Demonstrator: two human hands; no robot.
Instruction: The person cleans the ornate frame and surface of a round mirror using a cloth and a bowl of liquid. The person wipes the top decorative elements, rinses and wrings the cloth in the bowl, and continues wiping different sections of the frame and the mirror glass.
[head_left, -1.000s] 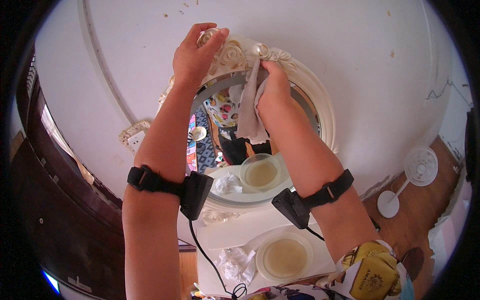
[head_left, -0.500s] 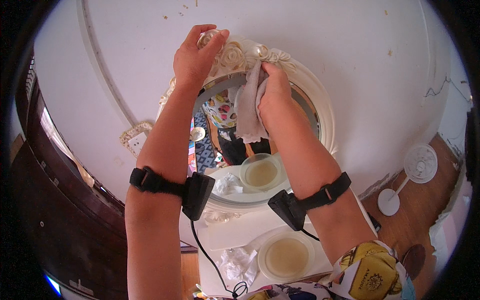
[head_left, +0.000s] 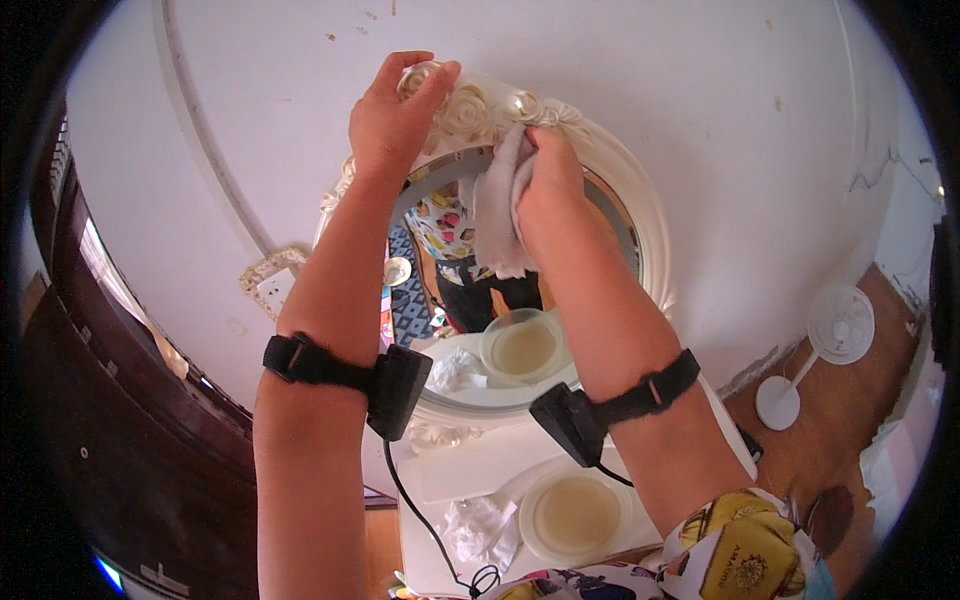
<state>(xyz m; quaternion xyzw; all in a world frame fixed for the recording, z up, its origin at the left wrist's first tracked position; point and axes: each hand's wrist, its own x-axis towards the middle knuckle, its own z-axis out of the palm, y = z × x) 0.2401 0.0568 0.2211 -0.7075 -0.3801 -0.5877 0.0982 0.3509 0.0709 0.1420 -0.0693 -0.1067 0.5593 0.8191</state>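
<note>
An oval mirror (head_left: 462, 300) stands against the wall in a cream frame (head_left: 652, 235) carved with roses and touched with gold. My left hand (head_left: 388, 125) grips the top left of that frame, thumb and fingers curled around a carved rose. In my right hand (head_left: 553, 180) is a greyish-white cloth (head_left: 500, 225), pressed to the inner upper edge of the frame just right of the top. The cloth's loose end hangs down in front of the glass. My right fingertips are partly hidden behind the cloth and hand.
Below the mirror, a white tabletop (head_left: 450, 475) bears a translucent bowl of cloudy liquid (head_left: 575, 515) and crumpled white tissue (head_left: 480, 530). A framed wall socket (head_left: 272, 287) is at left, near a dark door (head_left: 130, 430). A white fan (head_left: 840, 325) stands on the floor at right.
The cloth's hanging end has risen slightly and looks more gathered under my right hand. My left hand keeps its hold on the frame.
</note>
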